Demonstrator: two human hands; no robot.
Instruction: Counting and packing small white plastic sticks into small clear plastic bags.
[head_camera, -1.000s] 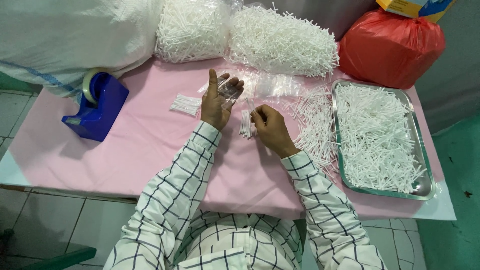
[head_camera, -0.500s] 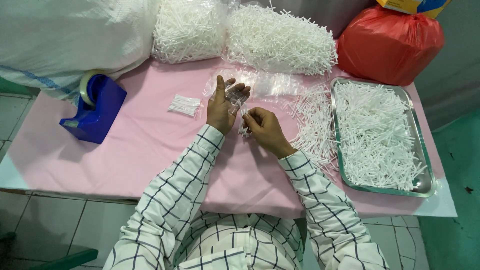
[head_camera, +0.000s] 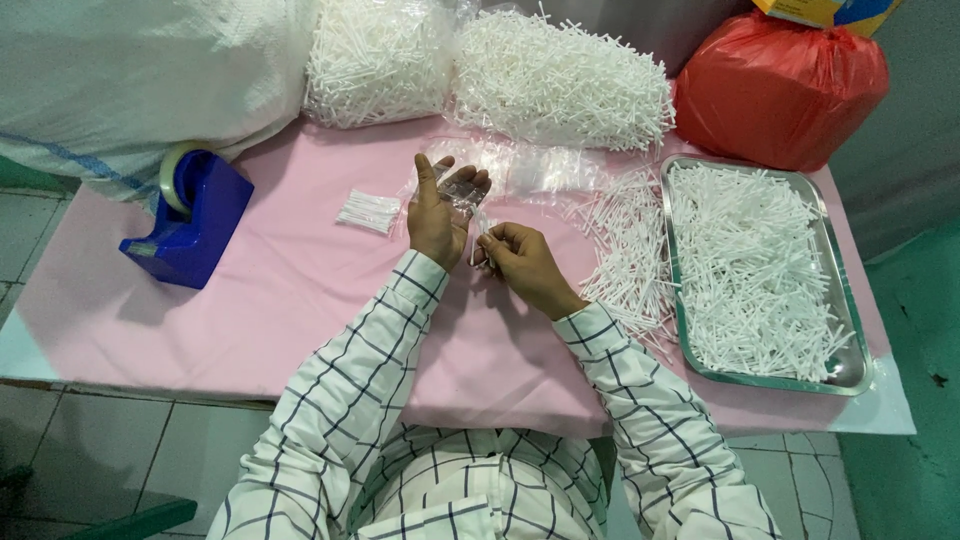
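while the left hand (head_camera: 437, 215) holds a small clear bag (head_camera: 462, 190) open above the pink worktop (head_camera: 300, 290), the right hand (head_camera: 520, 262) just beside it pinches a bundle of white sticks (head_camera: 480, 245) at the bag's mouth.

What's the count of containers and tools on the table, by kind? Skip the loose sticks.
Blue tape dispenser: 1
Metal tray: 1
Red bag: 1
Clear bags of white sticks: 2
Small filled packet: 1
Total: 6

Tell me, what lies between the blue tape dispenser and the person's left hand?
In the head view, a small packet of white sticks on pink cloth lies between tape dispenser and left hand.
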